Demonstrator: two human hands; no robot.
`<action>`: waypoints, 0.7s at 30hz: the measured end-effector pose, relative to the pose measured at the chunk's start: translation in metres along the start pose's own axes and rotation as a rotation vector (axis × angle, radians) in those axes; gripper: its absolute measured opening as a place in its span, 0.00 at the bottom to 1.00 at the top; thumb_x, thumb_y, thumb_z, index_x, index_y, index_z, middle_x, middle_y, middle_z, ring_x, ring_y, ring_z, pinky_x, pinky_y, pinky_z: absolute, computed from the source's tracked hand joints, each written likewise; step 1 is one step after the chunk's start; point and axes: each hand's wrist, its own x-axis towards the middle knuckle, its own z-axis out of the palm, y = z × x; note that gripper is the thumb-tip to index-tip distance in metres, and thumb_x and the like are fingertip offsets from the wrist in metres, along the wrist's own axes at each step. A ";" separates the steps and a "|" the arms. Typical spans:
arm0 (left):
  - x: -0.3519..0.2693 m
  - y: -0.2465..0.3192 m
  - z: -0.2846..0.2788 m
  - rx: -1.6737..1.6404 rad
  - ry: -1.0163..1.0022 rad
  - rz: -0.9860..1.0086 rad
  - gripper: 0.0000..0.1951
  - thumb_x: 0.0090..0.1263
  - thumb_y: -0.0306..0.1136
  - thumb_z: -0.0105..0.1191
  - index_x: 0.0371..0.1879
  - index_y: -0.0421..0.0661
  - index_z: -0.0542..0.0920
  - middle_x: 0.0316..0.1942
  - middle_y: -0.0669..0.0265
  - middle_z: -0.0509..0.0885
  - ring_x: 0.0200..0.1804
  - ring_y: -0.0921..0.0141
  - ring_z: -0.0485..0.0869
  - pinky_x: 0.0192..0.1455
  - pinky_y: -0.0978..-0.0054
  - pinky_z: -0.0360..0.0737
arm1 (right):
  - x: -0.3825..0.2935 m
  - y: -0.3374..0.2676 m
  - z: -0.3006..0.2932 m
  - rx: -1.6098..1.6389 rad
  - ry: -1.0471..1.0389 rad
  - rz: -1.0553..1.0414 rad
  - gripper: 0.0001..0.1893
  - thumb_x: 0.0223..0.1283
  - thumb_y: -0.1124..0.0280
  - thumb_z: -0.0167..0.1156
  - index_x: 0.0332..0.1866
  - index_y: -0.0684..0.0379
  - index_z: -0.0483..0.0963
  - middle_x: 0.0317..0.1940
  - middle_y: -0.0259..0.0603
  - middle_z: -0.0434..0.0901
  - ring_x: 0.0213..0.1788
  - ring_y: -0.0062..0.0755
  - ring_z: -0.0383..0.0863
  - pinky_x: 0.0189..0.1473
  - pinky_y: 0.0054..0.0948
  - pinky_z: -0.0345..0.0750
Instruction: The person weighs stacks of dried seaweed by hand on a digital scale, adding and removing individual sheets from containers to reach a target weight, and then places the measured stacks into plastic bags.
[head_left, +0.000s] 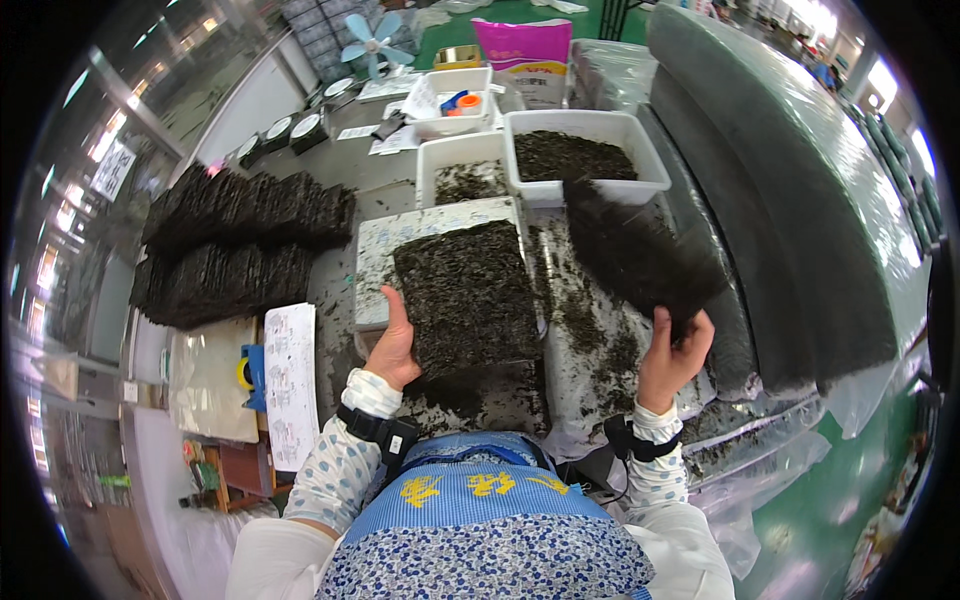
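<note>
A square, dark dried seaweed sheet (469, 300), possibly several in a stack, lies partly over a white block (379, 232) in front of me. My left hand (394, 349) holds its lower left edge, thumb pointing up beside it and fingers hidden underneath. To the right, my right hand (675, 356) pinches the near end of another dark seaweed sheet (637, 255). That sheet is tilted and motion-blurred above a plastic-covered surface (592, 390) strewn with seaweed crumbs. Its far corner overlaps the front wall of a white bin (660, 176) with seaweed scraps (574, 156).
Stacks of seaweed sheets (232, 247) stand left. Behind the block are a smaller white bin (429, 172) and a tub (450, 124); a pink bag (525, 56) and a fan (373, 45) stand farther back. Long plastic-wrapped seaweed stacks (772, 210) line the right. A tape dispenser (253, 379) sits left.
</note>
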 end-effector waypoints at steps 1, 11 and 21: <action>-0.002 0.001 -0.002 0.009 0.011 -0.001 0.54 0.58 0.81 0.38 0.73 0.46 0.63 0.65 0.60 0.76 0.64 0.65 0.77 0.66 0.61 0.76 | 0.001 -0.004 0.010 0.138 0.046 0.190 0.17 0.62 0.84 0.61 0.54 0.66 0.68 0.52 0.44 0.79 0.51 0.31 0.78 0.54 0.25 0.74; -0.015 0.002 -0.004 0.006 0.055 0.074 0.46 0.66 0.70 0.49 0.73 0.46 0.61 0.68 0.60 0.71 0.68 0.64 0.72 0.69 0.60 0.71 | -0.065 -0.013 0.109 0.179 -0.547 0.431 0.31 0.61 0.74 0.67 0.70 0.63 0.65 0.55 0.36 0.76 0.51 0.23 0.75 0.55 0.26 0.74; -0.021 0.031 -0.048 -0.056 0.095 0.066 0.21 0.75 0.44 0.55 0.59 0.42 0.77 0.57 0.62 0.82 0.59 0.68 0.80 0.63 0.65 0.77 | -0.092 -0.035 0.148 0.150 -0.616 0.384 0.29 0.63 0.71 0.64 0.68 0.62 0.66 0.63 0.43 0.71 0.60 0.32 0.70 0.65 0.31 0.66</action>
